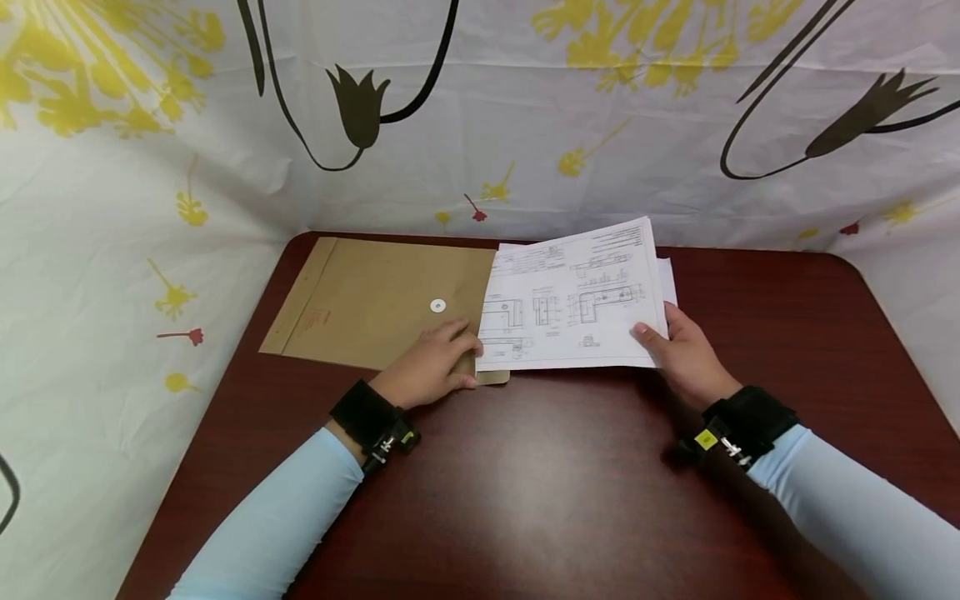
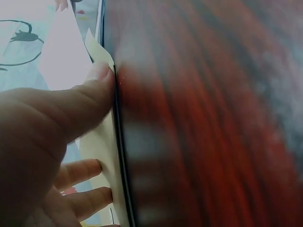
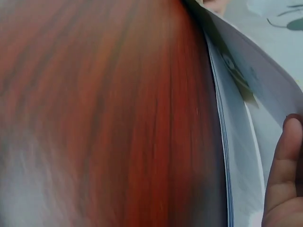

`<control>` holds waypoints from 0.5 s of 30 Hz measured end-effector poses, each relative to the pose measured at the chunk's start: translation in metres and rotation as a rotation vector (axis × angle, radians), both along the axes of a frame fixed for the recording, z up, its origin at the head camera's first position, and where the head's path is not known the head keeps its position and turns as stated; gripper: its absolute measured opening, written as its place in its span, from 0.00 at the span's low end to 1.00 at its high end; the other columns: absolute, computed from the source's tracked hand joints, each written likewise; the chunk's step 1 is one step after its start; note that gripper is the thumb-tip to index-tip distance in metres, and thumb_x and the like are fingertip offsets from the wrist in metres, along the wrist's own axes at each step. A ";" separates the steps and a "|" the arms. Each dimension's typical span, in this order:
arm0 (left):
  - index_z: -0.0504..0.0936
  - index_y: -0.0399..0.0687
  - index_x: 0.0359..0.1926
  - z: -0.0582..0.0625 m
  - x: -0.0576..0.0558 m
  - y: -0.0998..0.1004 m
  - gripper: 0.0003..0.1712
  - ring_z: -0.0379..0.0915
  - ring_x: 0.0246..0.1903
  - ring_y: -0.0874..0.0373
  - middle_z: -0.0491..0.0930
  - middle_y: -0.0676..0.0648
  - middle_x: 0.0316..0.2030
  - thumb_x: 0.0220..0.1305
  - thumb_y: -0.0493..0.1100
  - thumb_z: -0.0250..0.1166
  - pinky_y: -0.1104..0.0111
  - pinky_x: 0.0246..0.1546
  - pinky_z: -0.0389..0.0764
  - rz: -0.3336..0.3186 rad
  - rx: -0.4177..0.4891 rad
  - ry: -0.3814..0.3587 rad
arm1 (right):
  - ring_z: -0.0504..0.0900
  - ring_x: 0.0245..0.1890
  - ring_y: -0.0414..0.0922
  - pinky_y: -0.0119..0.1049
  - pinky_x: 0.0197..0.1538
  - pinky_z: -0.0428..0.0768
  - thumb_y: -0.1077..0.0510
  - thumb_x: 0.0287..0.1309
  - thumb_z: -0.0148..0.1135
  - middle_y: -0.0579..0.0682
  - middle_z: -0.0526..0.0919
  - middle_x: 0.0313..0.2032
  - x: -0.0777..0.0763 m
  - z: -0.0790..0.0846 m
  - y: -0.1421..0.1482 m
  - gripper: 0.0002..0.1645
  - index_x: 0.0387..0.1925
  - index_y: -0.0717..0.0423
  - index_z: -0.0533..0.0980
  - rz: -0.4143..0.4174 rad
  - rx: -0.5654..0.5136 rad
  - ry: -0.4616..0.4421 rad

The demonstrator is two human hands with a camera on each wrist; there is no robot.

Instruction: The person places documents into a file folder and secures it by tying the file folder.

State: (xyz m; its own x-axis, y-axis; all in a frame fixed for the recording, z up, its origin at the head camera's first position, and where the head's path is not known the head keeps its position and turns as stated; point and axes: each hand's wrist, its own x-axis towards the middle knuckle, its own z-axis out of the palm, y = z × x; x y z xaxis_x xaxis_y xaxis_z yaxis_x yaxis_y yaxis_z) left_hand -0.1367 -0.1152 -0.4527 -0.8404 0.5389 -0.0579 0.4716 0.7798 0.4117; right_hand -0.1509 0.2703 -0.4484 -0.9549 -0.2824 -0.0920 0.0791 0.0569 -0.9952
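Note:
A brown paper envelope [image 1: 382, 300] with a white round button lies flat on the table, its mouth to the right. My left hand [image 1: 433, 362] rests on its near right part, thumb [image 2: 97, 90] at the near edge and fingers [image 2: 83, 172] spread on top. White sheets with printed technical drawings [image 1: 570, 300] lie at the mouth, over the envelope's flap [image 1: 492, 377]. My right hand [image 1: 693, 354] pinches their right edge, thumb on top. The upper sheet [image 3: 265, 61] bows up from the paper below [image 3: 241, 156]. Fingers under the sheets are hidden.
The dark red-brown wooden table [image 1: 540, 483] reaches toward me, its surface glossy. Behind it and at both sides hangs a white curtain [image 1: 465, 108] with flower prints. Each wrist carries a black strap [image 1: 367, 414] with a small device.

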 end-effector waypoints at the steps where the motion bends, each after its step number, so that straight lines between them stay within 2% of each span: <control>1: 0.76 0.53 0.53 0.000 0.000 0.000 0.26 0.53 0.75 0.43 0.59 0.35 0.73 0.58 0.57 0.73 0.39 0.69 0.59 -0.002 0.005 -0.002 | 0.84 0.53 0.40 0.33 0.48 0.84 0.54 0.75 0.51 0.56 0.73 0.65 0.001 -0.001 -0.002 0.36 0.76 0.55 0.51 0.017 -0.009 -0.002; 5: 0.76 0.53 0.54 -0.001 0.000 0.000 0.29 0.53 0.75 0.43 0.59 0.34 0.73 0.55 0.58 0.75 0.42 0.71 0.57 -0.005 0.018 -0.008 | 0.84 0.53 0.40 0.35 0.49 0.84 0.50 0.75 0.50 0.53 0.75 0.63 0.004 -0.001 -0.004 0.37 0.77 0.54 0.50 0.047 -0.011 -0.070; 7: 0.76 0.53 0.54 -0.001 0.000 0.001 0.29 0.53 0.75 0.43 0.59 0.34 0.73 0.56 0.58 0.75 0.43 0.71 0.57 -0.005 0.017 -0.009 | 0.84 0.50 0.40 0.35 0.45 0.84 0.47 0.76 0.49 0.51 0.78 0.59 0.005 0.001 0.000 0.38 0.76 0.56 0.50 0.030 0.013 -0.119; 12: 0.76 0.53 0.54 -0.001 0.001 0.002 0.29 0.54 0.74 0.42 0.58 0.34 0.73 0.56 0.58 0.74 0.44 0.71 0.58 -0.002 0.015 -0.005 | 0.82 0.36 0.39 0.36 0.32 0.80 0.45 0.76 0.49 0.42 0.83 0.45 0.009 0.006 0.015 0.33 0.69 0.64 0.61 -0.043 0.207 -0.192; 15: 0.76 0.53 0.54 0.000 0.001 0.001 0.29 0.54 0.74 0.42 0.58 0.34 0.73 0.57 0.59 0.74 0.44 0.71 0.58 0.004 0.012 -0.004 | 0.80 0.32 0.39 0.36 0.31 0.81 0.48 0.75 0.53 0.40 0.84 0.41 0.010 0.006 0.020 0.30 0.66 0.66 0.65 -0.039 0.292 -0.201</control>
